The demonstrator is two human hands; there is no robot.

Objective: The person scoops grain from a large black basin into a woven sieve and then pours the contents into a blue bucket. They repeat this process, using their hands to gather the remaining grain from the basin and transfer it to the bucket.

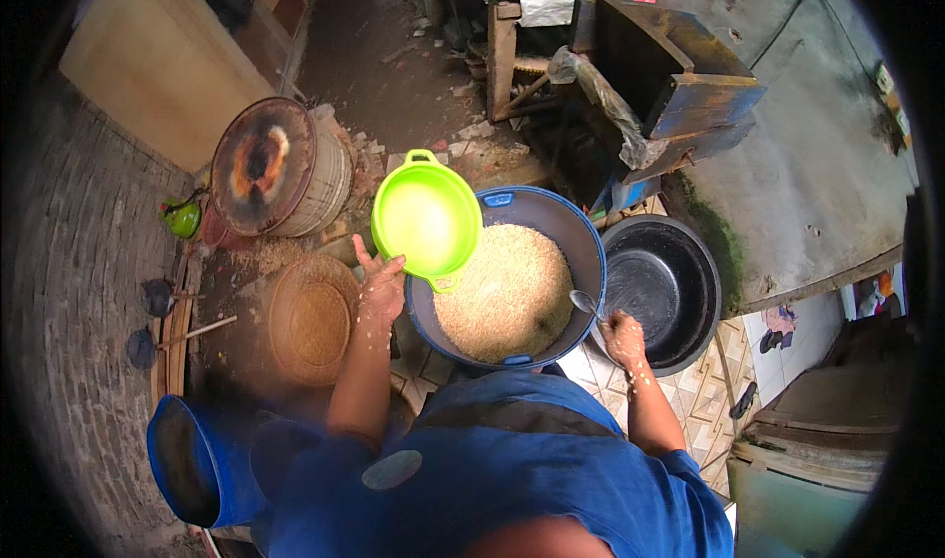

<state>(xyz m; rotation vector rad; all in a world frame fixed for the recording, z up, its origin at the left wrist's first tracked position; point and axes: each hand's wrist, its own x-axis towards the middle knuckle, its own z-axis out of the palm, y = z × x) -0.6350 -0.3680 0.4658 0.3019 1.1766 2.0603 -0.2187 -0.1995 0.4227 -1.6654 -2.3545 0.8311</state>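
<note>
My left hand (381, 288) grips the near rim of a lime-green plastic basin (427, 218), held tilted over the left edge of a large blue tub (600, 263). Pale grains, perhaps soybeans, fill much of the tub as a broad mound (509, 292). At the tub's right rim, my right hand (624, 336) holds a metal spoon (582, 301), its bowl just inside the rim. Bits of the pale grain stick to both wrists and forearms. Close beside the tub on the right stands a black plastic basin (657, 292), partly under my right hand.
A rusty-topped metal drum (262, 167) and a round woven basket (314, 318) stand on the left. A blue barrel (184, 462) lies at lower left. Beyond the tub are a wooden table (504, 63) and a worn wooden box (679, 108). A concrete ledge (797, 211) borders the right.
</note>
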